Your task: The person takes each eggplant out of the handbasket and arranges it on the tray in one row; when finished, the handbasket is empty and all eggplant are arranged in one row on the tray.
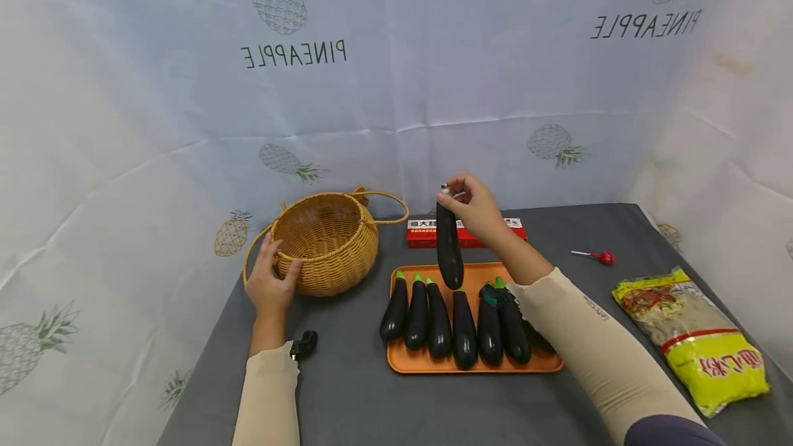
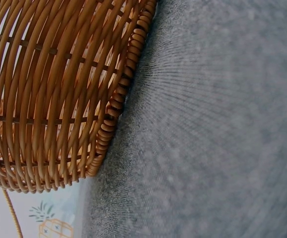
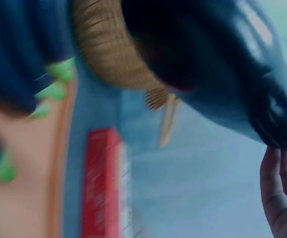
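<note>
A dark purple eggplant [image 1: 449,243] hangs upright above the orange tray [image 1: 471,367], pinched near its top end by my right hand [image 1: 477,208]. In the right wrist view, the same eggplant [image 3: 223,64] looms close, with the fingers [image 3: 282,193] at its end. Several more eggplants [image 1: 439,322] lie side by side on the tray, their green stem ends pointing away. To the left, my left hand [image 1: 272,288] grips the near-left side of a round wicker basket [image 1: 334,267]. Woven basket wall [image 2: 49,99] fills much of the left wrist view.
Behind the tray lies a red box [image 1: 424,233], partly covered by the held eggplant and right hand. A red lollipop [image 1: 605,257] and a yellow food packet [image 1: 694,339] are on the right of the grey table [image 1: 347,398]. A pineapple-print cloth [image 1: 434,74] hangs behind.
</note>
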Action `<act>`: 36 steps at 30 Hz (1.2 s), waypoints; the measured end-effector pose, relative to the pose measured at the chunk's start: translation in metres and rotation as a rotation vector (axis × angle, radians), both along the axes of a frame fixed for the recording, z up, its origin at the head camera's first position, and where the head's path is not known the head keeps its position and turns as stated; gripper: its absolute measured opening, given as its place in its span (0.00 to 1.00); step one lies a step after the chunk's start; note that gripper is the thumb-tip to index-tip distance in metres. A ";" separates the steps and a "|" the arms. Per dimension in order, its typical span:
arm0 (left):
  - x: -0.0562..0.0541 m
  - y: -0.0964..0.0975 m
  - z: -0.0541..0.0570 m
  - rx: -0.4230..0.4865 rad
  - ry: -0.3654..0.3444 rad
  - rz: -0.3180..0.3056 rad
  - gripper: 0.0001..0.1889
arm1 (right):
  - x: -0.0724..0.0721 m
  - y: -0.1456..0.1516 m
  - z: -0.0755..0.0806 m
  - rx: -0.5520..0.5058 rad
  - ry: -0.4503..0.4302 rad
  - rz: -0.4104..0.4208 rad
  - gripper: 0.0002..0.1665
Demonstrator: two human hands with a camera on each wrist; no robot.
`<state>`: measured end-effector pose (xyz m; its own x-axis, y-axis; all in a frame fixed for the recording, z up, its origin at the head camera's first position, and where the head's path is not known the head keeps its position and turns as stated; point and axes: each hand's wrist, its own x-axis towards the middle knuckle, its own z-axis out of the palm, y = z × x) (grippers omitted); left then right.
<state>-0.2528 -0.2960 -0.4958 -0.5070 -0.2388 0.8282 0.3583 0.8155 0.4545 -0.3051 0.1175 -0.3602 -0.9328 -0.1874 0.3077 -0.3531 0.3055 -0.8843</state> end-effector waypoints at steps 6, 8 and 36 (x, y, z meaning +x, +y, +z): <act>0.003 -0.001 0.000 0.005 -0.024 0.001 0.38 | 0.006 0.031 -0.042 0.045 -0.155 -0.015 0.32; 0.004 -0.001 0.001 0.004 -0.029 0.004 0.38 | 0.008 0.037 -0.055 0.035 -0.213 -0.007 0.32; 0.012 -0.002 -0.009 -0.004 -0.103 0.004 0.34 | 0.016 0.043 -0.096 0.574 -0.497 0.165 0.21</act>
<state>-0.2409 -0.2981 -0.5052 -0.5883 -0.2376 0.7730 0.3070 0.8187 0.4852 -0.2887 0.1603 -0.4559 -0.8822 -0.3390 -0.3268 -0.0370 0.7418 -0.6696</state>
